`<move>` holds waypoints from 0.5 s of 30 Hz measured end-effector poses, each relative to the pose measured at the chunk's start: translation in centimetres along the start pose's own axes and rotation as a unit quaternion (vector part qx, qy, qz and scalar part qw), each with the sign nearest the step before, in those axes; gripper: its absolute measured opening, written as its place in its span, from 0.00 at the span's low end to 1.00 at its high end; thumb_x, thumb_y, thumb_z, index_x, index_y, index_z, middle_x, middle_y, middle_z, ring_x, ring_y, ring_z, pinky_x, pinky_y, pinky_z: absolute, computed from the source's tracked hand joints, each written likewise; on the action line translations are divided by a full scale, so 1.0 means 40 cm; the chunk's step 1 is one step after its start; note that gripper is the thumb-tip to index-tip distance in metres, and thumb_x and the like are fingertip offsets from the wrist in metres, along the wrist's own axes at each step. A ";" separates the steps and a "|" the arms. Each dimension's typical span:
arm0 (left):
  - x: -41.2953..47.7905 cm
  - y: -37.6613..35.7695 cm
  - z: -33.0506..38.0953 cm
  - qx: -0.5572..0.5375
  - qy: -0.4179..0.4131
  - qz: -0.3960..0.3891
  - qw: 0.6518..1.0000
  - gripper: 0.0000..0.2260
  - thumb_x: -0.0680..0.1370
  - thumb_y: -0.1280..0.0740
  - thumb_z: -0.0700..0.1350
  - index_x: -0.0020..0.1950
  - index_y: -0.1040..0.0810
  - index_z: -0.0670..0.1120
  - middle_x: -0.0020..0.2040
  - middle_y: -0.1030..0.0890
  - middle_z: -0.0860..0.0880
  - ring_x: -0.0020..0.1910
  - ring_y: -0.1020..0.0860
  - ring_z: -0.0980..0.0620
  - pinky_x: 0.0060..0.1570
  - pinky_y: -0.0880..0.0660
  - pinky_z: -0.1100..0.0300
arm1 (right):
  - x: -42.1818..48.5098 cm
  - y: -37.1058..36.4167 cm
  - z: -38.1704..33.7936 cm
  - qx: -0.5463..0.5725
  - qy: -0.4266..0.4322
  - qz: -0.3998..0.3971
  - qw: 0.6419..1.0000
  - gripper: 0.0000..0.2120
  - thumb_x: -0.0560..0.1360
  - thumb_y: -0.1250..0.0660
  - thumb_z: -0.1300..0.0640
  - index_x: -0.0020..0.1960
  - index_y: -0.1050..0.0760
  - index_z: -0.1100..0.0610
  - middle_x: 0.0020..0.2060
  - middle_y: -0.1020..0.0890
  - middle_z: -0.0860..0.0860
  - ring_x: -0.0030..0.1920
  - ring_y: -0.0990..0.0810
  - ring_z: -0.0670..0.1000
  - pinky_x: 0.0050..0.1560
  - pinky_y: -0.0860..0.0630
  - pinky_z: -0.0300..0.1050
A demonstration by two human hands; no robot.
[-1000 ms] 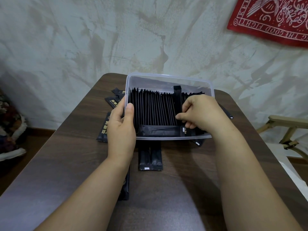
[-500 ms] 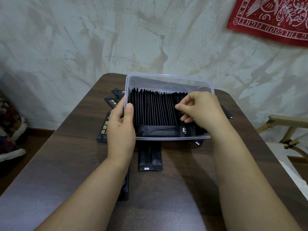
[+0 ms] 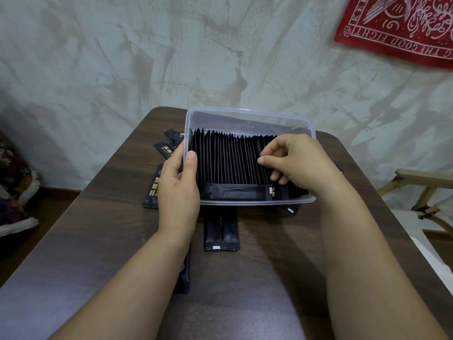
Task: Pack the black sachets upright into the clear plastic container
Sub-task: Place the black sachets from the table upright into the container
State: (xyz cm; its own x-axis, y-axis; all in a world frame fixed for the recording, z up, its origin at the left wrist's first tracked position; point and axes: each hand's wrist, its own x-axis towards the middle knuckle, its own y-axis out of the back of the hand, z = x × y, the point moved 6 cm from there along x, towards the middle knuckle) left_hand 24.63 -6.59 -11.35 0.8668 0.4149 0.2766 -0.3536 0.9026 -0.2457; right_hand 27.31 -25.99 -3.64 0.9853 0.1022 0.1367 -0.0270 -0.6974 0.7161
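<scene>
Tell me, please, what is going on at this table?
A person is packing black sachets upright into a clear plastic container on a wooden table. The left hand grips the container's left wall, while the right hand works curled fingers at the right end of their row; whether they pinch one is unclear. One flat sachet lies along the near wall, and loose sachets wait on the table.

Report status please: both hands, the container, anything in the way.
Left hand grips left wall of container. Right hand curled on upright sachets, grip unclear. One flat sachet along near wall; loose sachets on table.
</scene>
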 end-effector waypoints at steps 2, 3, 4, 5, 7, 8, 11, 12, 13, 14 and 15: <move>0.001 -0.002 0.002 0.000 -0.002 -0.004 1.000 0.15 0.84 0.41 0.45 0.70 0.25 0.47 0.67 0.23 0.51 0.67 0.26 0.58 0.70 0.31 0.52 | -0.012 -0.008 -0.020 -0.067 0.036 -0.077 0.994 0.04 0.70 0.26 0.57 0.42 0.20 0.55 0.34 0.19 0.47 0.26 0.25 0.36 0.29 0.30 0.28; 0.001 -0.002 0.002 0.002 -0.003 -0.005 1.000 0.15 0.84 0.41 0.45 0.70 0.25 0.47 0.67 0.22 0.51 0.67 0.26 0.58 0.70 0.30 0.52 | -0.020 -0.019 -0.026 -0.092 0.044 -0.123 0.987 0.06 0.68 0.24 0.56 0.43 0.20 0.54 0.36 0.19 0.46 0.28 0.26 0.34 0.31 0.32 0.26; 0.000 -0.002 0.002 0.003 -0.003 -0.006 1.000 0.16 0.84 0.41 0.46 0.70 0.25 0.47 0.66 0.22 0.51 0.67 0.26 0.58 0.69 0.30 0.52 | -0.025 -0.031 -0.026 -0.114 0.046 -0.159 0.979 0.08 0.67 0.24 0.57 0.44 0.20 0.52 0.39 0.18 0.46 0.29 0.26 0.32 0.31 0.33 0.24; 0.000 -0.002 0.002 0.003 -0.003 -0.006 1.000 0.16 0.84 0.41 0.46 0.70 0.25 0.47 0.66 0.22 0.51 0.66 0.26 0.57 0.69 0.30 0.51 | -0.027 -0.042 -0.023 -0.133 0.047 -0.179 0.974 0.09 0.67 0.23 0.57 0.46 0.20 0.51 0.40 0.19 0.45 0.29 0.27 0.31 0.32 0.33 0.24; 0.000 0.000 0.000 0.007 -0.005 -0.005 1.000 0.17 0.82 0.40 0.50 0.70 0.25 0.49 0.66 0.22 0.51 0.67 0.26 0.57 0.69 0.30 0.50 | -0.024 -0.054 -0.022 -0.158 0.056 -0.183 0.969 0.10 0.67 0.23 0.57 0.45 0.20 0.50 0.38 0.21 0.44 0.29 0.27 0.32 0.32 0.33 0.25; 0.000 0.001 -0.001 0.011 -0.007 -0.004 1.000 0.19 0.81 0.40 0.52 0.70 0.25 0.49 0.66 0.22 0.51 0.67 0.26 0.56 0.69 0.30 0.49 | -0.024 -0.057 -0.022 -0.161 0.061 -0.182 0.968 0.09 0.67 0.23 0.57 0.44 0.20 0.50 0.36 0.21 0.44 0.29 0.27 0.32 0.32 0.33 0.25; 0.000 0.002 -0.003 0.013 -0.007 -0.004 1.000 0.20 0.79 0.41 0.53 0.69 0.24 0.51 0.66 0.22 0.52 0.67 0.26 0.56 0.70 0.31 0.49 | -0.028 -0.045 -0.024 -0.136 0.064 -0.182 0.972 0.05 0.68 0.24 0.57 0.42 0.19 0.51 0.32 0.21 0.43 0.28 0.26 0.34 0.31 0.33 0.26; 0.000 0.003 -0.004 0.008 -0.006 -0.003 1.000 0.18 0.81 0.40 0.52 0.69 0.24 0.50 0.66 0.22 0.52 0.67 0.26 0.57 0.70 0.31 0.50 | -0.030 -0.033 -0.024 -0.123 0.063 -0.176 0.975 0.04 0.69 0.25 0.57 0.43 0.18 0.53 0.32 0.21 0.42 0.29 0.26 0.34 0.31 0.33 0.26; 0.000 0.003 -0.005 0.005 -0.006 -0.002 1.000 0.17 0.82 0.40 0.50 0.69 0.24 0.50 0.66 0.22 0.52 0.67 0.26 0.57 0.70 0.31 0.50 | -0.031 -0.022 -0.021 -0.111 0.060 -0.169 0.977 0.04 0.69 0.26 0.56 0.44 0.17 0.54 0.30 0.21 0.41 0.29 0.26 0.34 0.31 0.33 0.26; -0.001 0.003 -0.005 0.003 -0.005 -0.002 1.000 0.16 0.83 0.41 0.48 0.69 0.24 0.50 0.65 0.22 0.53 0.66 0.26 0.58 0.70 0.31 0.50 | -0.032 -0.012 -0.019 -0.102 0.057 -0.163 0.980 0.04 0.70 0.26 0.56 0.44 0.17 0.54 0.27 0.21 0.40 0.28 0.26 0.34 0.31 0.33 0.25; -0.001 0.002 -0.004 0.002 -0.006 -0.002 1.000 0.15 0.84 0.41 0.46 0.69 0.24 0.50 0.65 0.21 0.53 0.66 0.26 0.58 0.70 0.31 0.51 | -0.032 -0.004 -0.016 -0.096 0.055 -0.159 0.981 0.03 0.70 0.27 0.56 0.43 0.17 0.54 0.24 0.22 0.38 0.27 0.26 0.34 0.30 0.34 0.25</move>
State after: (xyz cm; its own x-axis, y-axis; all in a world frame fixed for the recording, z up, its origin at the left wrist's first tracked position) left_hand 24.63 -6.55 -11.53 0.8641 0.4124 0.2884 -0.3513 0.9047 -0.2411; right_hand 25.94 -25.54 -3.50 0.9254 0.3758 -0.0489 0.2368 -0.4728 0.8488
